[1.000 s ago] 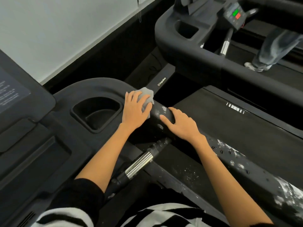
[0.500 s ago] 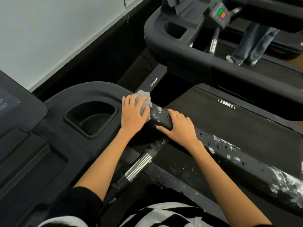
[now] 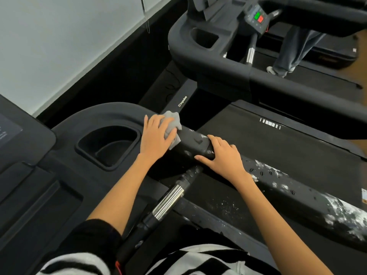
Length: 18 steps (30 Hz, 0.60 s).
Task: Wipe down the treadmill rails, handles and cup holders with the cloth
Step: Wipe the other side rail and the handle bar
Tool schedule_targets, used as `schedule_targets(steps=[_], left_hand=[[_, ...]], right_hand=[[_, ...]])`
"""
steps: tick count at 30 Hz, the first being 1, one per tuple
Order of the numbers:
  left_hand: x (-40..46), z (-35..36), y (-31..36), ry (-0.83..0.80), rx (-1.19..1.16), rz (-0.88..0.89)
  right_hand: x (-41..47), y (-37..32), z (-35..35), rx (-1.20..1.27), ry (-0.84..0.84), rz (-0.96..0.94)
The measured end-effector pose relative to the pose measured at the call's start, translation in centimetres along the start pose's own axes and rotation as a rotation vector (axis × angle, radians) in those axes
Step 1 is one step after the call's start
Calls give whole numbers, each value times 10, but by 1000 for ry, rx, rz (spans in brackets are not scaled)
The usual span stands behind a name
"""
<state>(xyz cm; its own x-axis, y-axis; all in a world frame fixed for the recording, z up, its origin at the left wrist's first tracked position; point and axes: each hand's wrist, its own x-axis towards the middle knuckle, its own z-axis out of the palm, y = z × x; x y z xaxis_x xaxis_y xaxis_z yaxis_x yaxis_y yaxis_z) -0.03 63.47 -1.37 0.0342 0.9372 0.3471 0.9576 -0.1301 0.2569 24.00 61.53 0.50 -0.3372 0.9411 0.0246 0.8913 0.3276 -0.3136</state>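
A crumpled grey cloth [image 3: 173,122] lies under my left hand [image 3: 155,135], pressed on the black side rail [image 3: 194,140] where it joins the console. My right hand [image 3: 224,157] rests on the same rail just to the right, fingers wrapped over its top. White foam and droplets speckle the rail [image 3: 337,211] further right. An empty cup holder [image 3: 108,145] sits in the console left of my left hand. A chrome and black handle [image 3: 168,201] slants below the rail.
The running belt [image 3: 258,139] lies beyond the rail. A second treadmill [image 3: 214,62] stands behind, with a red and green control panel [image 3: 258,17]. Another person's legs [image 3: 288,54] stand on its belt. A white wall [image 3: 59,46] is at left.
The view has shifted slightly. My left hand with the cloth has slid a little along the rail near the console. My right hand keeps its hold on the rail.
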Motion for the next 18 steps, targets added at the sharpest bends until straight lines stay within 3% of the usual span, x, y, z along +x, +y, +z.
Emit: schedule_targets(steps=[4,11,15,18], left_hand=[[30,11,20,-90,81,-48],[29,21,86,-193,28,251],[-7,18,63,-179,-158,463],[-14,10,20,-147,-21,467]], right_hand=[[0,1,1,18,2,-5],[8,4,1,24,-14,36],[0,12,0,-84,-42,105],[-7,17,0,-168,-69,120]])
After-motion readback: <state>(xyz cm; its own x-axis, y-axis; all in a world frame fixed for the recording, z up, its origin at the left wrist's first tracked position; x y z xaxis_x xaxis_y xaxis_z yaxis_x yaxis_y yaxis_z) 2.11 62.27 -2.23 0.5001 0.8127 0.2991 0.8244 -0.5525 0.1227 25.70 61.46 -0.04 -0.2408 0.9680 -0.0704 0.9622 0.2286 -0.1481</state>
